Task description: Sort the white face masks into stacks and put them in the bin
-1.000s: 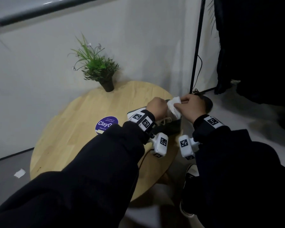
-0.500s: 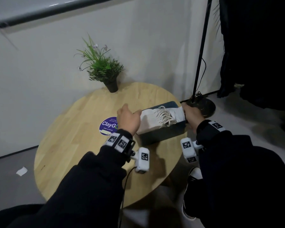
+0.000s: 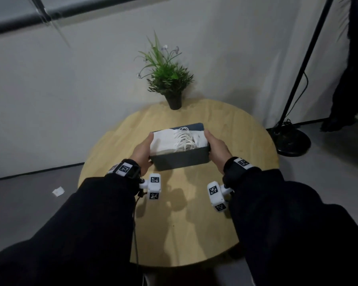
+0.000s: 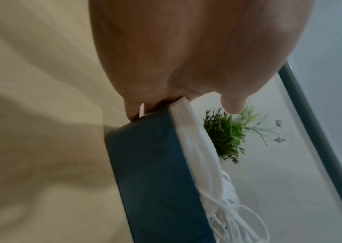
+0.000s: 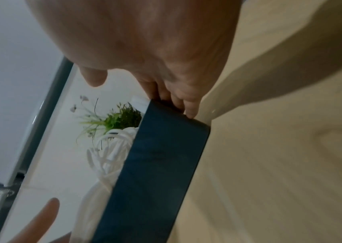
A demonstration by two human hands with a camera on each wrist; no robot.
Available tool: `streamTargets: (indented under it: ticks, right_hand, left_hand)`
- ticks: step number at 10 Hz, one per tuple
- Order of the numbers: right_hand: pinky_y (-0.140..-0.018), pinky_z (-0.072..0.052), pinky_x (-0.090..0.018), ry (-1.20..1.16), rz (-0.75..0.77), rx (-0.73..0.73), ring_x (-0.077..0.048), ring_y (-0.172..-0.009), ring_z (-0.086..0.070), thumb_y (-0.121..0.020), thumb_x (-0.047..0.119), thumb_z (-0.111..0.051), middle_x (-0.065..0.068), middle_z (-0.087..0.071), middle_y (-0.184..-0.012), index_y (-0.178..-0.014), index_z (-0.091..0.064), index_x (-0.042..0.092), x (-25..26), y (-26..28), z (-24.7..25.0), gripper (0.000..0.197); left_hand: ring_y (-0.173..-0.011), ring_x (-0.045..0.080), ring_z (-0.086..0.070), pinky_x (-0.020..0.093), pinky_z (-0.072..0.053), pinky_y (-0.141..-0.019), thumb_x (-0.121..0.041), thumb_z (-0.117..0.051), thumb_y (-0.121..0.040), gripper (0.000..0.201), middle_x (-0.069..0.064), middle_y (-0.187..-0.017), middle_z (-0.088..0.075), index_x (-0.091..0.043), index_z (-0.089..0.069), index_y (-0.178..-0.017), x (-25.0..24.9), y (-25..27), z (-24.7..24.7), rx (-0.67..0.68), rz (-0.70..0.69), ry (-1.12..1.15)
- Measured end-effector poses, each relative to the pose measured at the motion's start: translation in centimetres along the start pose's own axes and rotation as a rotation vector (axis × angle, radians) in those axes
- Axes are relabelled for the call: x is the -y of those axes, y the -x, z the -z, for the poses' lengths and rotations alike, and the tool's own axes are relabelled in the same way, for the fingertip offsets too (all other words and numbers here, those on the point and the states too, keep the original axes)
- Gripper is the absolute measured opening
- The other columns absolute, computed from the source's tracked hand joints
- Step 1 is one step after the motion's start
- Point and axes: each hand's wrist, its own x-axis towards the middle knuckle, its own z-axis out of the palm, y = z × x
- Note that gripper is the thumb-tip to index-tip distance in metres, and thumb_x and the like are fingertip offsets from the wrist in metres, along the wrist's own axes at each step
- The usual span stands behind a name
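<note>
A dark rectangular bin (image 3: 181,161) stands at the middle of the round wooden table (image 3: 184,223). Stacked white face masks (image 3: 167,141) fill it, their ear loops bunched toward the right. My left hand (image 3: 145,147) grips the bin's left end, thumb over the rim. My right hand (image 3: 214,147) grips the right end the same way. The left wrist view has my left hand (image 4: 186,49) at the bin (image 4: 151,164) corner beside the mask (image 4: 199,144) edges. In the right wrist view my right hand (image 5: 155,49) has its fingers curled on the bin (image 5: 159,164) end, next to the mask loops (image 5: 107,156).
A potted green plant (image 3: 170,83) stands at the table's far edge, behind the bin. A black lamp stand (image 3: 291,141) rises from the floor at the right. A scrap of white paper (image 3: 58,191) lies on the floor at the left.
Both hands left the mask they held over the bin and took hold of the bin's ends. The bin went from the table's right edge to its middle.
</note>
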Motion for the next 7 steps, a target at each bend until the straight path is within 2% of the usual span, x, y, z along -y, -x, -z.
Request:
streamTargets:
  ticks: [1, 2, 3, 4, 5, 6, 7]
  right_hand:
    - [-0.111, -0.045, -0.050, 0.078, 0.032, 0.014, -0.019, -0.115, -0.067, -0.066, 0.098, -0.050, 0.009, -0.074, -0.121, -0.125, -0.068, 0.034, -1.6, -3.4, -2.1, 0.089]
    - [-0.108, -0.047, -0.049, 0.118, 0.028, -0.039, -0.019, -0.113, -0.067, -0.073, 0.091, -0.046, 0.008, -0.073, -0.120, -0.125, -0.067, 0.031, -0.3, -2.7, -3.9, 0.082]
    - [-0.105, -0.049, -0.047, 0.151, 0.055, -0.075, -0.018, -0.108, -0.068, -0.075, 0.086, -0.044, 0.010, -0.073, -0.115, -0.121, -0.067, 0.031, 0.5, -1.7, -4.9, 0.075]
    - [-0.105, -0.049, -0.046, 0.172, 0.068, -0.070, -0.016, -0.108, -0.068, -0.078, 0.084, -0.044, 0.013, -0.073, -0.114, -0.121, -0.066, 0.032, 0.1, -1.9, -4.9, 0.071]
    - [-0.110, -0.046, -0.047, 0.161, 0.082, -0.040, -0.015, -0.114, -0.066, -0.081, 0.081, -0.045, 0.013, -0.072, -0.121, -0.125, -0.065, 0.034, 0.3, -1.5, -4.5, 0.067]
    - [-0.107, -0.048, -0.045, 0.308, 0.111, -0.029, -0.019, -0.117, -0.063, -0.089, 0.069, -0.053, 0.007, -0.066, -0.129, -0.139, -0.057, 0.031, -0.8, 0.3, -4.1, 0.063]
    - [-0.102, -0.055, -0.049, 0.553, 0.074, 0.012, -0.025, -0.117, -0.066, -0.070, 0.069, -0.068, -0.002, -0.067, -0.134, -0.141, -0.054, 0.025, -3.1, 1.1, -2.8, 0.086]
  left_hand:
    - [-0.122, 0.025, -0.063, 0.041, -0.047, -0.106, -0.069, -0.060, -0.093, 0.066, 0.000, -0.132, -0.071, -0.022, -0.062, -0.139, -0.6, -1.2, 2.2, -0.025, 0.006, -0.003]
    - [-0.124, 0.025, -0.061, 0.044, -0.043, -0.111, -0.070, -0.059, -0.093, 0.067, -0.001, -0.134, -0.069, -0.022, -0.061, -0.140, -0.9, -1.9, 3.2, -0.011, 0.017, -0.019]
    - [-0.124, 0.024, -0.061, 0.042, -0.043, -0.106, -0.069, -0.058, -0.094, 0.066, -0.001, -0.133, -0.069, -0.022, -0.061, -0.140, -0.8, -2.3, 3.4, -0.016, 0.010, -0.011]
    - [-0.125, 0.024, -0.060, 0.043, -0.042, -0.112, -0.068, -0.058, -0.094, 0.068, 0.000, -0.137, -0.067, -0.021, -0.059, -0.142, -0.4, -2.5, 3.6, -0.025, 0.000, -0.016]
    - [-0.136, 0.027, -0.052, 0.047, -0.035, -0.117, -0.072, -0.054, -0.094, 0.077, 0.002, -0.149, -0.058, -0.019, -0.051, -0.150, -0.2, -2.0, 3.9, -0.034, 0.011, -0.046]
    - [-0.144, 0.031, -0.044, 0.048, -0.035, -0.111, -0.072, -0.047, -0.097, 0.084, 0.006, -0.160, -0.045, -0.014, -0.039, -0.158, 0.4, -0.4, 4.4, -0.093, 0.027, -0.154]
    - [-0.143, 0.034, -0.044, 0.047, -0.039, -0.109, -0.066, -0.045, -0.102, 0.077, 0.009, -0.160, -0.043, -0.012, -0.039, -0.157, 0.8, 2.2, 5.8, -0.079, 0.080, -0.324]
